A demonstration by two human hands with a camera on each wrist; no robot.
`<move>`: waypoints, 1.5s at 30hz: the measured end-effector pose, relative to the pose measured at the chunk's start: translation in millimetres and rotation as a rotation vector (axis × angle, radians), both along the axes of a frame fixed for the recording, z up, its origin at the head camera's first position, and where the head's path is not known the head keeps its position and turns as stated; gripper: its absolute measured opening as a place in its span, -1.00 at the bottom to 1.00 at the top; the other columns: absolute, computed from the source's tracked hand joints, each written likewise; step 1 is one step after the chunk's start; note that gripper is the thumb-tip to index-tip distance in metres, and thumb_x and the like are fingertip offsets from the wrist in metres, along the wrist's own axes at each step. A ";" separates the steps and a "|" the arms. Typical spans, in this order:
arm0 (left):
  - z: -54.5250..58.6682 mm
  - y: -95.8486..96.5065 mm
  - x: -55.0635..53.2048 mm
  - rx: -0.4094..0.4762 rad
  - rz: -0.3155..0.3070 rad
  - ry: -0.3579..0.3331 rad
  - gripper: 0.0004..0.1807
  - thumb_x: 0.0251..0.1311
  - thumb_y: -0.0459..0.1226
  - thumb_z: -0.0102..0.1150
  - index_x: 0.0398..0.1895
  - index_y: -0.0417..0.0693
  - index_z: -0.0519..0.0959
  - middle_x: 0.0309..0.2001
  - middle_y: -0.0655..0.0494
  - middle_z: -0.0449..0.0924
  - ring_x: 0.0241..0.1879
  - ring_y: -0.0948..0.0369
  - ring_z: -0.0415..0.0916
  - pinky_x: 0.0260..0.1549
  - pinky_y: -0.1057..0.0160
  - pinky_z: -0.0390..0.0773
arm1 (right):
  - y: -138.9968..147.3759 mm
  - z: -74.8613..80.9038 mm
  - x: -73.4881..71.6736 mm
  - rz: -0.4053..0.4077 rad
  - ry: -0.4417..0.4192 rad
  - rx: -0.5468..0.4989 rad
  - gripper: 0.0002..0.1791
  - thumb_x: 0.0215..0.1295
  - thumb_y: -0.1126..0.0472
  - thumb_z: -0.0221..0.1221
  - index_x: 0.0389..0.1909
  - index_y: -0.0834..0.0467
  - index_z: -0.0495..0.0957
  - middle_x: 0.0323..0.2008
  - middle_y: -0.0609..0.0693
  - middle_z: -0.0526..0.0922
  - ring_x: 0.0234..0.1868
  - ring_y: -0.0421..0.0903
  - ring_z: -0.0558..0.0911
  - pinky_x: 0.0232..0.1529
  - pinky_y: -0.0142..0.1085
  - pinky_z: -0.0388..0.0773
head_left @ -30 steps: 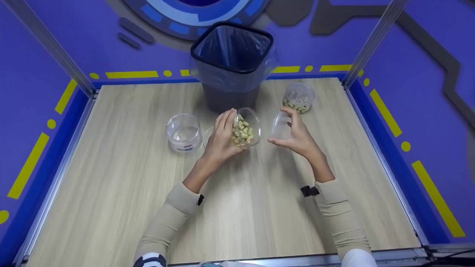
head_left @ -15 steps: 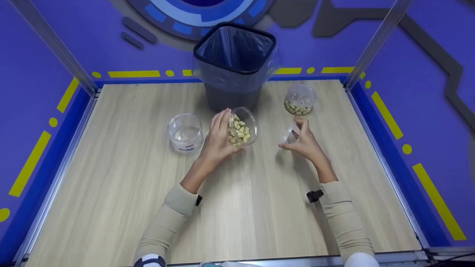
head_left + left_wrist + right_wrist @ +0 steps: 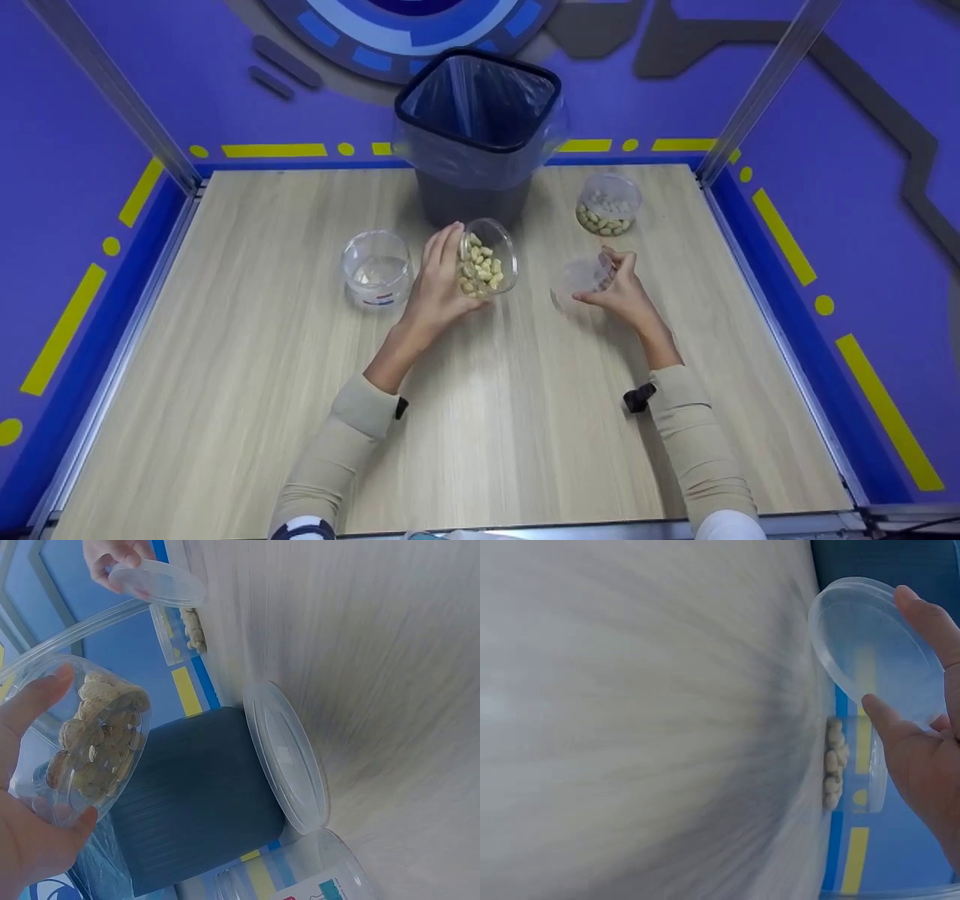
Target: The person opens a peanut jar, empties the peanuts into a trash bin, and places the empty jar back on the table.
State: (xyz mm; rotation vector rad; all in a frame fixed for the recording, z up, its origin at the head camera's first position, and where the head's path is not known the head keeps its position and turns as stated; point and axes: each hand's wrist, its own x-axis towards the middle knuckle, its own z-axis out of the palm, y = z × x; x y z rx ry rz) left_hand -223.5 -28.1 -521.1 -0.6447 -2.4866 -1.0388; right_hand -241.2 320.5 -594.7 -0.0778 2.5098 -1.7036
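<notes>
Head view: over the last half second I see the right hand turn the round, translucent plastic lid from edge-on to broad face; its grip pinches the rim. Contact with the pale wood-grain desk: cannot tell. The left hand stays clamped round the tilted, clear cylindrical tub, raised mid-desk. I judge uncovering done, contents reachable. Inside: knobbly tan peanuts, rough against smooth, glossy walls. A second clear peanut-filled tub stands beyond the right hand.
</notes>
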 end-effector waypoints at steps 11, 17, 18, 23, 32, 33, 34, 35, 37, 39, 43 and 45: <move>1.4 1.6 1.8 -0.009 0.004 0.004 0.33 -0.54 -0.26 0.78 0.47 -0.32 0.23 0.43 -0.21 0.27 0.45 -0.11 0.15 0.47 0.13 0.22 | 12.5 -9.1 1.6 0.088 -0.074 0.176 0.21 0.24 0.23 0.41 0.62 0.25 -0.32 0.56 0.32 0.02 0.56 0.31 0.04 0.54 0.10 0.05; 1.5 1.3 1.9 -0.008 0.007 0.020 0.33 -0.54 -0.25 0.78 0.47 -0.31 0.23 0.42 -0.21 0.28 0.44 -0.12 0.17 0.47 0.13 0.21 | 5.9 -7.4 -1.1 0.127 -0.038 0.311 0.09 0.27 0.17 0.39 0.60 0.30 -0.13 0.53 0.37 0.09 0.56 0.31 0.05 0.53 0.16 0.02; 1.4 1.2 2.0 -0.010 0.008 0.022 0.33 -0.55 -0.25 0.78 0.47 -0.31 0.23 0.42 -0.21 0.28 0.44 -0.12 0.17 0.47 0.13 0.20 | 4.4 -7.5 -2.2 0.130 -0.034 0.324 0.09 0.26 0.16 0.40 0.59 0.32 -0.11 0.52 0.38 0.10 0.55 0.31 0.06 0.53 0.15 0.02; 0.8 1.2 2.2 -0.026 0.014 0.030 0.33 -0.56 -0.23 0.79 0.46 -0.32 0.24 0.42 -0.21 0.28 0.44 -0.12 0.17 0.48 0.15 0.19 | -3.5 -9.0 -9.3 0.134 -0.043 0.399 0.03 0.33 0.09 0.34 0.56 0.40 -0.07 0.49 0.47 0.09 0.52 0.36 0.08 0.52 0.15 0.04; 1.0 1.2 1.8 -0.012 0.014 -0.004 0.33 -0.54 -0.24 0.78 0.48 -0.30 0.23 0.44 -0.19 0.27 0.45 -0.10 0.16 0.48 0.14 0.18 | -5.9 -12.9 -15.0 0.146 -0.015 0.564 -0.10 0.34 0.06 0.32 0.43 0.55 0.14 0.40 0.51 0.21 0.44 0.39 0.22 0.47 0.15 0.15; 1.2 1.0 1.7 -0.014 0.015 -0.007 0.33 -0.54 -0.24 0.78 0.48 -0.30 0.23 0.44 -0.19 0.27 0.45 -0.10 0.16 0.48 0.14 0.18 | -5.2 -12.4 -14.6 0.150 -0.012 0.571 -0.12 0.34 0.06 0.32 0.41 0.56 0.18 0.39 0.51 0.22 0.43 0.40 0.23 0.47 0.16 0.16; 1.4 0.7 1.6 -0.017 0.017 -0.009 0.33 -0.54 -0.24 0.77 0.48 -0.30 0.23 0.44 -0.19 0.27 0.46 -0.10 0.16 0.48 0.13 0.17 | -4.2 -11.6 -14.2 0.153 -0.011 0.576 -0.15 0.34 0.06 0.32 0.38 0.57 0.22 0.39 0.51 0.23 0.43 0.39 0.24 0.47 0.15 0.17; 1.4 0.3 1.4 -0.019 0.019 -0.009 0.33 -0.53 -0.24 0.77 0.48 -0.30 0.23 0.44 -0.19 0.27 0.45 -0.10 0.16 0.48 0.13 0.17 | -3.1 -10.9 -13.9 0.158 -0.007 0.584 -0.18 0.34 0.06 0.31 0.35 0.57 0.25 0.38 0.51 0.23 0.43 0.40 0.25 0.46 0.15 0.18; 1.4 -0.6 1.2 -0.019 0.021 -0.002 0.33 -0.54 -0.24 0.78 0.47 -0.32 0.23 0.43 -0.21 0.28 0.45 -0.11 0.17 0.48 0.11 0.19 | -0.4 -8.9 -12.8 0.167 -0.015 0.597 -0.26 0.34 0.05 0.31 0.25 0.58 0.35 0.41 0.51 0.20 0.45 0.40 0.21 0.48 0.15 0.15; 1.4 -1.7 0.8 -0.017 0.025 0.017 0.33 -0.55 -0.22 0.79 0.46 -0.33 0.24 0.42 -0.23 0.29 0.44 -0.13 0.18 0.48 0.08 0.20 | 2.4 -6.8 -12.0 0.176 -0.022 0.605 -0.29 0.35 0.06 0.30 0.22 0.57 0.37 0.43 0.51 0.17 0.47 0.41 0.16 0.50 0.16 0.11; 1.4 -4.1 -0.2 -0.009 0.033 0.049 0.34 -0.57 -0.18 0.80 0.45 -0.35 0.25 0.39 -0.26 0.31 0.41 -0.16 0.22 0.47 0.04 0.22 | 6.1 -1.2 -11.4 0.187 -0.044 0.614 -0.22 0.37 0.05 0.28 0.35 0.54 0.27 0.45 0.48 0.13 0.49 0.40 0.12 0.50 0.16 0.08; 1.8 -5.9 0.0 -0.007 0.036 0.049 0.36 -0.58 -0.17 0.80 0.46 -0.35 0.24 0.39 -0.26 0.31 0.41 -0.16 0.22 0.47 0.04 0.21 | 5.1 3.4 -12.8 0.185 -0.047 0.603 -0.16 0.39 0.05 0.25 0.44 0.51 0.17 0.46 0.47 0.12 0.49 0.39 0.12 0.49 0.17 0.10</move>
